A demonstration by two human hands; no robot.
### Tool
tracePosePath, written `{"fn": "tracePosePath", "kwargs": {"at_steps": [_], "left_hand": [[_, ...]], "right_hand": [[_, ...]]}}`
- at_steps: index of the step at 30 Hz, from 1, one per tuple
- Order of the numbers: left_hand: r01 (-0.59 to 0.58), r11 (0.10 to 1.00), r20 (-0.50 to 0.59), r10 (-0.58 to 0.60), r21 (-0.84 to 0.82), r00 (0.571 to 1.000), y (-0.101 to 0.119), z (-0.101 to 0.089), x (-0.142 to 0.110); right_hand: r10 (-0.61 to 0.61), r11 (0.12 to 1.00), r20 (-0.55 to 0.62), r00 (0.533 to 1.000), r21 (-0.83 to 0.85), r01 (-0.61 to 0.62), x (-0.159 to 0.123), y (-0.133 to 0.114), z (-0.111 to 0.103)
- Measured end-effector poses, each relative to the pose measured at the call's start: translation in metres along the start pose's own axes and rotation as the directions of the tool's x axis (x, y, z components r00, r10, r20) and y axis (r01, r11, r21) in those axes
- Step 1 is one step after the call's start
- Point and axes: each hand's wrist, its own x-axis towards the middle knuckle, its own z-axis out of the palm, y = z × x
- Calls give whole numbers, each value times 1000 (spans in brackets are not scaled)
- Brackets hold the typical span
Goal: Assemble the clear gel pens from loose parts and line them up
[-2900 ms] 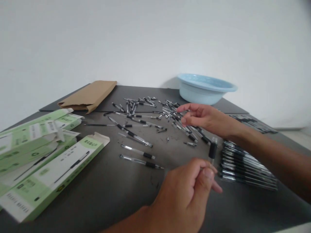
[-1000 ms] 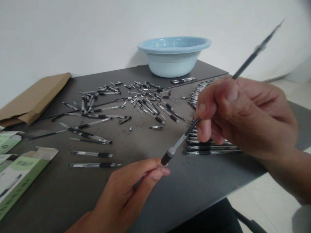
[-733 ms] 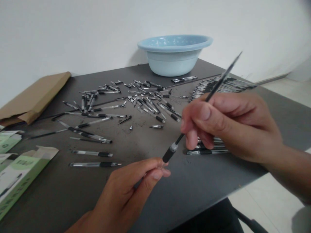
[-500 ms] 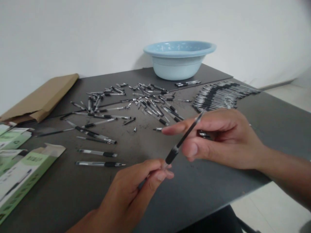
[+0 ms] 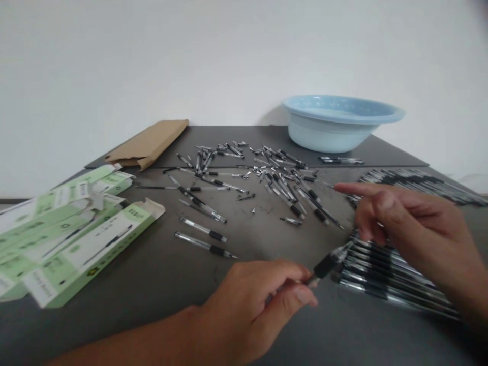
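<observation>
My left hand (image 5: 263, 310) is closed, pinching a clear pen barrel with a black rubber grip (image 5: 324, 265). The barrel slants up to the right, and a thin refill tip (image 5: 347, 246) pokes out of its upper end. My right hand (image 5: 412, 223) hovers above the row of pens on the right. Its index finger points left, the other fingers are curled, and nothing shows in it. A near row of pens (image 5: 381, 269) lies below that hand. Loose pens and parts (image 5: 282, 188) are scattered ahead, with a small cone tip (image 5: 253, 210) among them.
Green and white pen boxes (image 5: 95, 249) lie at the left, beside a brown paper envelope (image 5: 148, 142). A light blue basin (image 5: 335, 134) stands at the back right. Two barrels (image 5: 204, 244) lie at the middle left. A further row of pens (image 5: 415, 180) runs along the right.
A refill held in my right hand went down into the barrel in my left hand. My right hand has since let it go and moved right. The view has swung left.
</observation>
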Motion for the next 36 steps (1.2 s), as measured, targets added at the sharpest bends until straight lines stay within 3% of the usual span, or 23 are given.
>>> {"fn": "tracePosePath", "kwargs": {"at_steps": [4, 10, 14, 16, 18, 21, 22, 24, 31, 36], "left_hand": [[-41, 999, -45, 40, -12, 998, 0, -1, 0], [-58, 996, -79, 53, -64, 995, 0, 5, -1], [-100, 995, -102, 99, 1, 990, -3, 9, -1], [-152, 988, -102, 154, 23, 983, -6, 11, -1], [-196, 980, -100, 199, 42, 975, -10, 14, 1], [-233, 971, -91, 237, 50, 967, -13, 17, 2], [-243, 969, -94, 247, 52, 965, -14, 18, 3], [-254, 965, -102, 259, 58, 961, -16, 20, 4], [-253, 967, -86, 255, 33, 963, -24, 30, 7], [-218, 975, -106, 220, 29, 970, -21, 29, 9]], "right_hand": [[-6, 968, -1, 1000, -249, 6, 4, 18, 6], [17, 886, 34, 999, -463, 1, 1, 41, 6], [-17, 851, -8, 1000, -525, 10, 12, 34, 4], [-67, 843, 83, 994, -529, 101, 26, 24, 10], [-124, 829, 272, 954, -500, 251, 44, 14, 24], [-168, 788, 567, 806, -414, 456, 77, 2, 55], [-153, 773, 635, 757, -400, 492, 87, 0, 67], [-144, 744, 687, 712, -399, 536, 105, -1, 89], [-134, 689, 724, 676, -423, 589, 137, -3, 147], [-101, 595, 757, 646, -474, 649, 165, -12, 178]]}}
